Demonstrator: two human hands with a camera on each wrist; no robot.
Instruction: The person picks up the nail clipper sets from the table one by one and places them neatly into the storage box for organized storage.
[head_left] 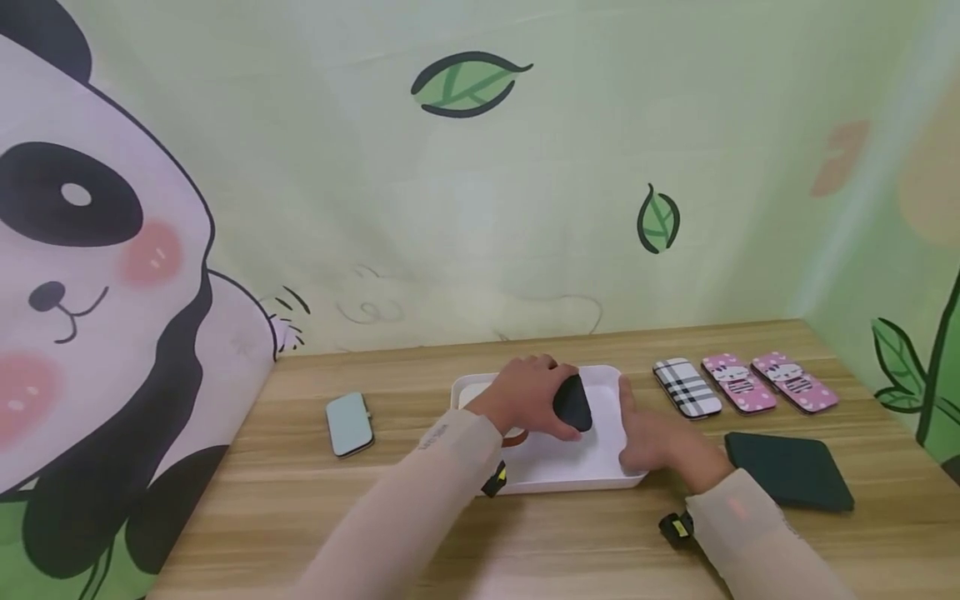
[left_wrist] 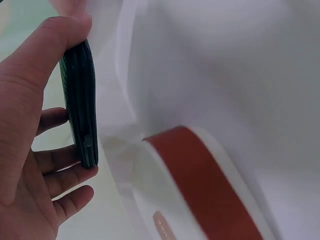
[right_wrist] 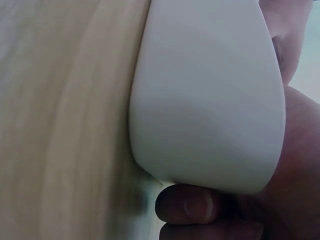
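Note:
In the head view my left hand [head_left: 525,393] is over a white tray [head_left: 596,460], holding a small dark case [head_left: 573,406]. Seen from the left wrist, the case [left_wrist: 80,105] is dark green with a small clasp at one end, pinched between thumb and fingers. Below that hand, partly hidden by it, a white object with a red-brown band [left_wrist: 200,180] lies in the tray. My right hand [head_left: 654,435] grips the tray's right end. In the right wrist view its fingertips [right_wrist: 187,205] curl at the corner of the tray's wall [right_wrist: 210,100].
Left of the tray lies a light blue case [head_left: 349,423] with a clasp. To the right are a plaid case [head_left: 687,387], two pink cat-print cases [head_left: 738,383] and a flat dark green rectangular item [head_left: 791,471]. A printed cloth backdrop [head_left: 480,208] stands behind the wooden table [head_left: 420,550].

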